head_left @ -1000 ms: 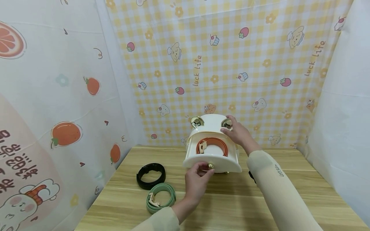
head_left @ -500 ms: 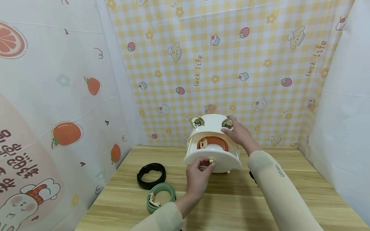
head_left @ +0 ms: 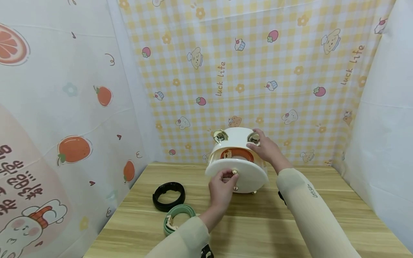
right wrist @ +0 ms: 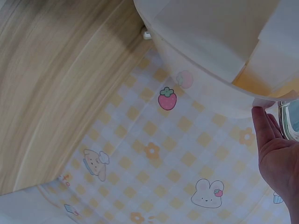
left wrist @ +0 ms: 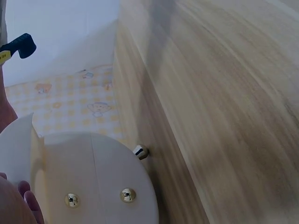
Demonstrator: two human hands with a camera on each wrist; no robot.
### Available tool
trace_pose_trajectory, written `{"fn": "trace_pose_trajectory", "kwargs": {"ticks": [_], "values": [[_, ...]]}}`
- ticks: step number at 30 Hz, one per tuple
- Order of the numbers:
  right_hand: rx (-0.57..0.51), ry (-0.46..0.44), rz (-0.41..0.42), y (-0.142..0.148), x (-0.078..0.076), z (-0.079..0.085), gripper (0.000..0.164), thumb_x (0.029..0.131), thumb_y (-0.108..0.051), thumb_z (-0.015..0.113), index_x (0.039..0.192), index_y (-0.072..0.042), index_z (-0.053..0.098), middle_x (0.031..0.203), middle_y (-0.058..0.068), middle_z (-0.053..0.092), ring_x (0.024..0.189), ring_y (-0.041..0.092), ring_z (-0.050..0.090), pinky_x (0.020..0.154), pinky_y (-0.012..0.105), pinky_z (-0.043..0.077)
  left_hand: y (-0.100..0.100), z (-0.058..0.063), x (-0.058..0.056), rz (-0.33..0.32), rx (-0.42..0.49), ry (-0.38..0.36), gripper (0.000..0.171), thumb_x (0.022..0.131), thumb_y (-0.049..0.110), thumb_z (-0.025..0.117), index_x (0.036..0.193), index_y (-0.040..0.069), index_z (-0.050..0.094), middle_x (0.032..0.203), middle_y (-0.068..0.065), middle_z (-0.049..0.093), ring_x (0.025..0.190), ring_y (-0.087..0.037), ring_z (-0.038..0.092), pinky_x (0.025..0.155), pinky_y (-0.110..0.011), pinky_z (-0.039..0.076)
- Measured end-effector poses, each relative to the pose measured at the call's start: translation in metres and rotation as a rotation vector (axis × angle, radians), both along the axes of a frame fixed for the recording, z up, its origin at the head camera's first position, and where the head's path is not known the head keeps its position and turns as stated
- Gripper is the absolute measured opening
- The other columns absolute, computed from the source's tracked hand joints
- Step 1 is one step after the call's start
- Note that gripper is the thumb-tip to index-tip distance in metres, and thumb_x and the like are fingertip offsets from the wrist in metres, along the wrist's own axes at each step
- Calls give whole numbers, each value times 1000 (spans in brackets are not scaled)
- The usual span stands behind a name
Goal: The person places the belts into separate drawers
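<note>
A white clock-shaped drawer box (head_left: 238,133) with two gold bells (head_left: 221,135) stands on the table in the head view. My left hand (head_left: 220,190) pinches the gold knob (head_left: 235,172) of its top drawer (head_left: 251,176), which sticks partway out. Inside that drawer lies a coiled orange belt (head_left: 243,153), its front part hidden by the drawer front. My right hand (head_left: 267,148) grips the top right of the box around the right bell, fingers behind and thumb in front. The left wrist view shows lower knobs (left wrist: 127,195) below the protruding drawer.
A coiled black belt (head_left: 168,207) and a coiled green belt (head_left: 179,207) with a gold buckle lie left of the box; my left sleeve (head_left: 184,238) partly covers the green one. A checked cloth (head_left: 240,71) hangs behind the wooden table (head_left: 258,229).
The left hand has moved away from me and up in view, pushing the top drawer inward by its knob. Less of the orange belt shows, and a lower knob has appeared. The right hand stays put.
</note>
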State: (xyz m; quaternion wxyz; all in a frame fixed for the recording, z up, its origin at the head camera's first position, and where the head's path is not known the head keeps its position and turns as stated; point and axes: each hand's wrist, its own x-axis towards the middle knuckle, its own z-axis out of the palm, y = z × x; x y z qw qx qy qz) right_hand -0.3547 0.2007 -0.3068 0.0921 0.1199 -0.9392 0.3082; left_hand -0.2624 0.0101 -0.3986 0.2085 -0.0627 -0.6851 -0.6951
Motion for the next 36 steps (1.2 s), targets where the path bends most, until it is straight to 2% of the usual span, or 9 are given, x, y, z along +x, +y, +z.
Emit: {"fn": "trace_pose_trajectory", "kwargs": {"ticks": [10, 20, 30, 36], "values": [[-2, -6, -1, 1, -1, 0, 72, 102, -36, 55, 157, -12, 15, 135, 35, 49, 119, 50, 51, 99, 63, 40, 7, 4, -11, -28, 58, -49, 18, 82, 10, 81, 96, 4, 71, 85, -3, 69, 71, -13, 67, 59, -29, 58], [4, -6, 5, 2, -2, 0, 73, 102, -38, 55, 156, -12, 15, 134, 36, 50, 118, 51, 52, 98, 63, 40, 12, 5, -28, 30, 63, -27, 15, 80, 7, 81, 91, 2, 72, 81, -3, 69, 68, -12, 67, 60, -24, 56], [13, -3, 9, 1, 0, 1, 72, 101, -40, 55, 155, -12, 17, 128, 35, 54, 113, 50, 55, 94, 62, 43, 16, 6, -40, 28, 58, -25, 13, 81, 6, 80, 90, 3, 72, 81, -2, 69, 67, -10, 66, 60, -25, 57], [21, 6, 4, 2, -1, 2, 72, 101, -41, 55, 155, -11, 18, 123, 34, 58, 110, 48, 57, 93, 62, 44, 20, 6, -48, 68, 29, -26, 14, 80, 7, 81, 90, 3, 72, 79, 0, 69, 63, -7, 63, 56, -23, 54]]}}
